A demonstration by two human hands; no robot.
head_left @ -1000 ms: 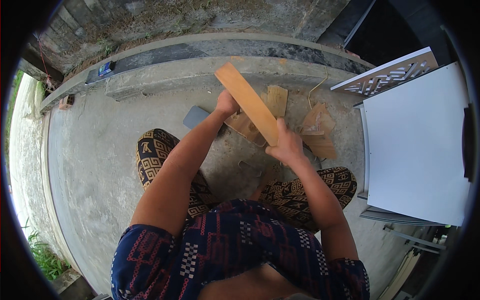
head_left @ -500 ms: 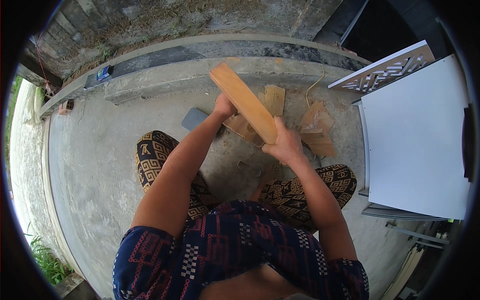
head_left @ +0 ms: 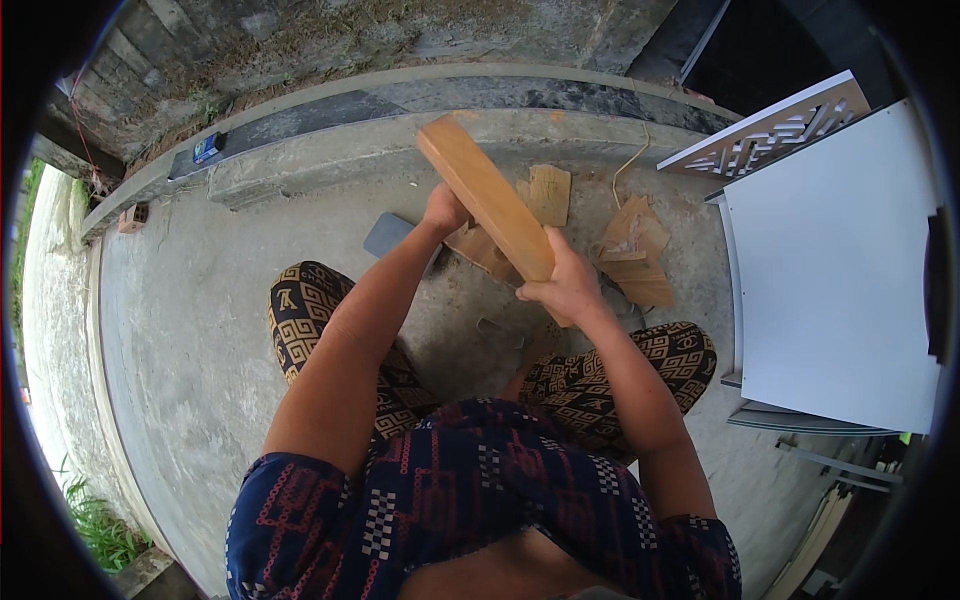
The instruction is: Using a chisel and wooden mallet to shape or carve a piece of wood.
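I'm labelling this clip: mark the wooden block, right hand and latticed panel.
Wooden block [head_left: 487, 195]: head view, middle of broad face.
Right hand [head_left: 568, 282]: head view, back of hand.
Latticed panel [head_left: 762, 128]: head view, solid strip below upper edge.

Daylight on a smooth grey concrete floor [head_left: 190, 330]

A long, low grey concrete step [head_left: 300, 165] bounds the floor, its top banded with a dark, patchy strip [head_left: 560, 95]. Behind the step is a rough, weathered grey wall [head_left: 590, 45]. Out past the step's left end, a pale, whitish concrete border [head_left: 65, 300] catches the brightest light. Near the step's right end, a white panel with geometric cutouts [head_left: 790, 125] stands beside a large, flat white rectangular panel [head_left: 830, 280].
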